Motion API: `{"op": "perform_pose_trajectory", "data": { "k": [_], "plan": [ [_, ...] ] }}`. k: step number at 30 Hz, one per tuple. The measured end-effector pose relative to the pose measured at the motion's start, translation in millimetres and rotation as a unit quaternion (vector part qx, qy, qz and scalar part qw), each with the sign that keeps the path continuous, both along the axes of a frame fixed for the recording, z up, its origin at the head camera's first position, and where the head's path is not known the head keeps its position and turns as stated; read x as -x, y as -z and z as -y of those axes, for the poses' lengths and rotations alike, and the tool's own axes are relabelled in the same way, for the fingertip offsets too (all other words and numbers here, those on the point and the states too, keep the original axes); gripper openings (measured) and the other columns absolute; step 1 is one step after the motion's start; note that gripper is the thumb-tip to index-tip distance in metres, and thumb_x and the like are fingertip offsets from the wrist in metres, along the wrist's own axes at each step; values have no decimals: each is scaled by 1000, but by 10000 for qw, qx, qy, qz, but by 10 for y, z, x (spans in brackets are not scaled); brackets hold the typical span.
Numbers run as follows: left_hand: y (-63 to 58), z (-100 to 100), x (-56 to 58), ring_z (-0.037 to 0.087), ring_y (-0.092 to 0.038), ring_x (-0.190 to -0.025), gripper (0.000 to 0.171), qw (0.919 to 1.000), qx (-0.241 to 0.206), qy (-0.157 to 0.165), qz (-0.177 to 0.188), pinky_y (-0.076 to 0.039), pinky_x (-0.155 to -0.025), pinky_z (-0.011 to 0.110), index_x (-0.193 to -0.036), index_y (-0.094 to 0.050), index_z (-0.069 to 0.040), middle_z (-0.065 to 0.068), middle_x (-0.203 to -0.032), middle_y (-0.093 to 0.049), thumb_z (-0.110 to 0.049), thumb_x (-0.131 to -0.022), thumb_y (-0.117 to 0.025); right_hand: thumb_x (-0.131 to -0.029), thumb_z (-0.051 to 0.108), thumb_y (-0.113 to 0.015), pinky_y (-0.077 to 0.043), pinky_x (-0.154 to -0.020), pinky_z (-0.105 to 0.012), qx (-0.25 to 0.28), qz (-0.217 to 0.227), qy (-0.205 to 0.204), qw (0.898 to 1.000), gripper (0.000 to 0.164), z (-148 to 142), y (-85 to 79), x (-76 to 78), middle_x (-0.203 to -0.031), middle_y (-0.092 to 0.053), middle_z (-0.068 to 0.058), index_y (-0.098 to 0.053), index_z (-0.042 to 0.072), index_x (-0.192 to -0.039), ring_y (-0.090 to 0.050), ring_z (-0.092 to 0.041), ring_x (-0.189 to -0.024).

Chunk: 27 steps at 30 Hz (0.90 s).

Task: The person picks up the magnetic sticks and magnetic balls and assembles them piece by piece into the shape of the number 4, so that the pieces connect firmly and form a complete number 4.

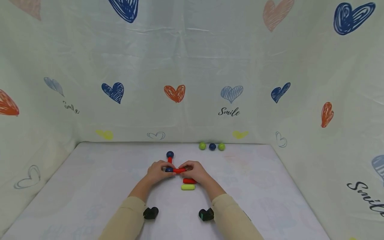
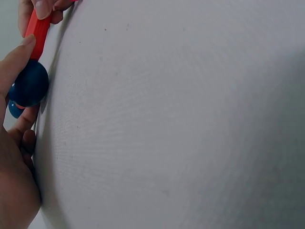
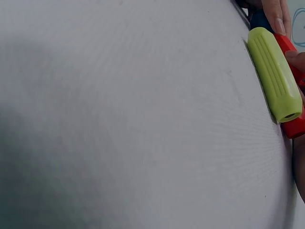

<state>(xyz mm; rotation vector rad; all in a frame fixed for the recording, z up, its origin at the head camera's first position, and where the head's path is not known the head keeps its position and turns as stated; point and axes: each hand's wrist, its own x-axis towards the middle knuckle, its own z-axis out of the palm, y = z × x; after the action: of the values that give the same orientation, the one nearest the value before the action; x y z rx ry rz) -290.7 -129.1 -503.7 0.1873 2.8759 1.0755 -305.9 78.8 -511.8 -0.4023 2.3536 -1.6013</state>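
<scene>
Fingers of the left hand (image 1: 156, 171) grip a dark blue ball (image 1: 169, 169) near the middle of the table. The right hand (image 1: 196, 170) pinches a red ribbed rod (image 1: 179, 170), whose left end meets that ball. In the left wrist view, the left thumb lies over the joint of ball (image 2: 31, 86) and rod (image 2: 39, 36). A second red rod (image 1: 169, 160) runs away from the held ball to another blue ball (image 1: 170, 154). Just below the right hand lie a loose red rod (image 1: 189, 181) and a yellow-green rod (image 1: 187, 187), side by side.
At the table's back edge, two green balls (image 1: 202, 146) flank a dark blue ball (image 1: 212, 146). A white sheet (image 1: 204, 120) printed with hearts hangs behind and along the sides of the white table (image 1: 255, 200). Dark heart-shaped pieces (image 1: 151, 213) show beside both sleeves.
</scene>
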Motion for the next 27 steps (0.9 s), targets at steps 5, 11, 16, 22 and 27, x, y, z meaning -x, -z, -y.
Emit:
{"op": "perform_pose_trajectory", "data": {
  "k": [5,11,16,22,27],
  "plan": [
    [6,-9,-1,31,-47,-106,21,10000,54,-29,-53,-38,-88,51,-98,-74,-23,7,-112,-60,-32,-79,-81,-82,8,-76,-50,-76,-28,29,-35,-22,10000,20,-2,10,7,-93,-66,0,-74,13,-102,-59,-16,-82],
    [42,0,13,29,-46,-104,20,10000,17,-63,-53,-38,-84,48,-97,-74,-24,6,-110,-60,-32,-80,-80,-81,8,-76,-50,-76,-28,106,-23,-66,9999,22,-9,31,17,-94,-67,0,-74,12,-103,-60,-16,-83],
    [46,-2,13,27,-46,-104,19,9999,-107,-73,17,-37,-86,47,-96,-74,-24,5,-112,-60,-32,-80,-80,-84,11,-75,-51,-76,-27,261,7,-87,9996,22,-45,24,26,-94,-68,-1,-73,8,-105,-61,-15,-83],
    [38,-14,1,27,-45,-106,18,9997,-188,-104,97,-37,-89,48,-95,-74,-25,5,-115,-60,-33,-81,-79,-88,18,-73,-51,-75,-29,400,-85,172,9990,24,-124,-83,29,-97,-70,-2,-70,4,-108,-63,-16,-84],
    [41,-4,3,27,-45,-107,20,9996,-145,-161,160,-39,-90,49,-96,-73,-25,5,-115,-60,-35,-80,-79,-87,19,-75,-52,-75,-30,405,-350,606,9967,27,-193,-156,75,-101,-69,-2,-70,4,-109,-62,-17,-88]
  ]
}}
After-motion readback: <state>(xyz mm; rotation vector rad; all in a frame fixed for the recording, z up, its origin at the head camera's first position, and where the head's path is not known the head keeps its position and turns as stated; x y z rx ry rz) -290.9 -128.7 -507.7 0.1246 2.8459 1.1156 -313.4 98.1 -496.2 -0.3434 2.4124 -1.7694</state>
